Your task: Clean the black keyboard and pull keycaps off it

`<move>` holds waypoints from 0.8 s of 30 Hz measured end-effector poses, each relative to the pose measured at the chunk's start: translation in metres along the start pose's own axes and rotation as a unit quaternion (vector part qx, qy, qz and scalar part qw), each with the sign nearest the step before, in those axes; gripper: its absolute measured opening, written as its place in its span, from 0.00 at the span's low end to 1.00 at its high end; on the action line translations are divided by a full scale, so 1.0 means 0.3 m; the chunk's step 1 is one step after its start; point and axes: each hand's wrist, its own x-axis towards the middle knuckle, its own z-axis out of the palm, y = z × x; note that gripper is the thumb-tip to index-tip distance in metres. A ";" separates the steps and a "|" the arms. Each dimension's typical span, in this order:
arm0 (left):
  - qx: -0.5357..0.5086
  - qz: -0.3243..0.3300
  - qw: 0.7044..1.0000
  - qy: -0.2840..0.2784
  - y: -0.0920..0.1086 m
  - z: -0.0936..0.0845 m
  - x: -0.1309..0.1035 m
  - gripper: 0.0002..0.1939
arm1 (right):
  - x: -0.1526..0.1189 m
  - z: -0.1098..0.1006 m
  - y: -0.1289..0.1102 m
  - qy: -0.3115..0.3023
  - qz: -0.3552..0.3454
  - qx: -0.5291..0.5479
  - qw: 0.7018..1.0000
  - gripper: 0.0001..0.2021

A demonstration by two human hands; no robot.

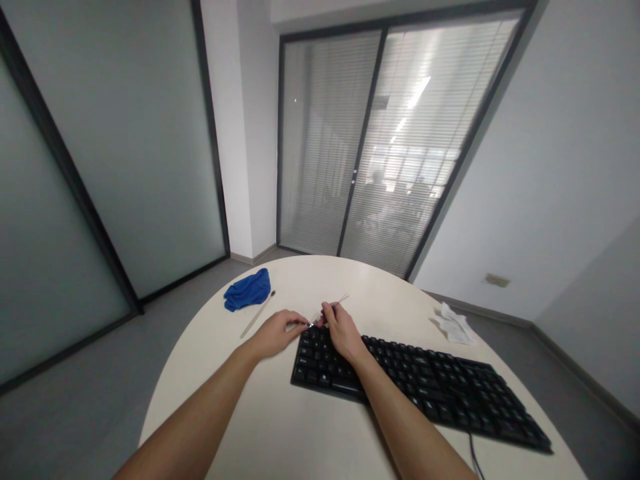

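Bare forearms (200,413) rise from the bottom edge of the frame and converge just below its centre, over the far left corner of a black computer keyboard (425,380). That keyboard lies on the round white table (280,427), its long axis slanting from the centre toward the lower right, so most of it stretches off to the right of both hands. Nearer to it is the right hand (343,330), above its left-end keys, fingers closed around a slim pale rod (344,297). The rod slants from upper right to lower left, across the keyboard's axis, toward a small shiny piece (311,325) at the corner. From the left, the left hand (277,333) brings thumb and fingertips nearly together beside that piece; whether they pinch it, I cannot tell.
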 end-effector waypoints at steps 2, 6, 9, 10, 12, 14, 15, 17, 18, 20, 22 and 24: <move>-0.010 -0.007 1.000 -0.002 -0.002 0.000 0.000 0.11 | -0.002 0.000 -0.003 -0.001 0.001 0.006 1.000 0.18; -0.053 -0.014 0.998 -0.003 -0.003 0.001 0.001 0.11 | -0.002 0.002 -0.007 0.003 -0.007 0.029 1.000 0.19; -0.091 -0.019 0.996 -0.004 0.006 0.000 0.001 0.11 | 0.000 0.004 -0.006 0.008 -0.007 0.043 0.999 0.20; -0.096 -0.022 0.995 -0.005 0.010 0.000 0.001 0.10 | 0.002 0.004 -0.003 0.012 -0.005 0.045 0.999 0.21; -0.097 -0.028 0.995 -0.004 0.016 0.001 0.001 0.10 | 0.004 0.005 0.005 0.028 -0.001 0.056 0.998 0.22; -0.099 -0.030 0.995 0.005 0.016 0.004 0.003 0.10 | 0.007 0.006 0.015 0.048 0.004 0.074 0.996 0.22; -0.100 -0.031 0.994 0.012 0.014 0.007 0.004 0.09 | 0.008 0.006 0.020 0.057 0.007 0.080 0.995 0.23; -0.100 -0.031 0.994 0.026 0.005 0.014 0.009 0.09 | 0.010 0.005 0.027 0.067 0.006 0.079 0.995 0.23; -0.096 -0.031 0.994 0.035 -0.001 0.018 0.011 0.09 | 0.010 0.004 0.029 0.067 0.003 0.073 0.995 0.23; -0.080 -0.032 0.995 0.059 -0.014 0.025 0.015 0.10 | 0.009 0.002 0.030 0.066 -0.004 0.061 0.996 0.23; -0.052 -0.035 0.995 0.084 -0.025 0.029 0.018 0.10 | 0.008 0.000 0.028 0.069 -0.008 0.051 0.996 0.23; -0.014 -0.041 0.994 0.096 -0.030 0.031 0.018 0.11 | 0.006 -0.003 0.024 0.071 -0.007 0.041 0.997 0.24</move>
